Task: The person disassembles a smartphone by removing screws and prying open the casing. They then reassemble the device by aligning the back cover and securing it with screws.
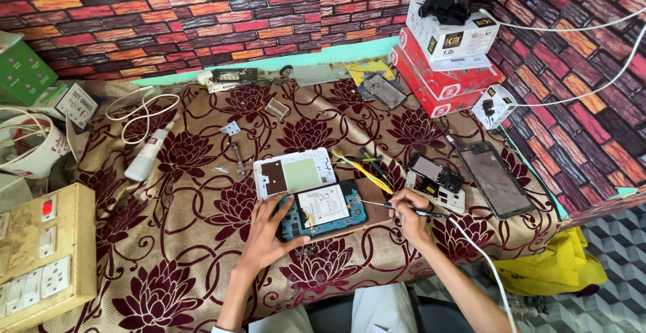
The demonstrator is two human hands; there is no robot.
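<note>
Maroon-flowered cloth covers surface [188, 239]. Left hand [269, 228] low centre, fingers spread flat, pressing edge of opened phone [323, 210], blue board and white battery exposed. Right hand [407, 215] just right of it, closed around thin screwdriver [393, 206], tip at phone's right edge. White back cover [294, 173] lies above phone. Brick-pattern wall behind; red boxes [441, 77] upper right.

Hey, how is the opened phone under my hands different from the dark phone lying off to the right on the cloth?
The opened phone shows its insides, a blue board and a pale battery; the dark phone shows only a smooth, dark face. The left hand steadies the opened phone while the right hand holds a thin tool to it; the dark phone lies untouched. The opened phone lies crosswise, the dark phone more upright. Both rest flat on the floral cloth.
</note>
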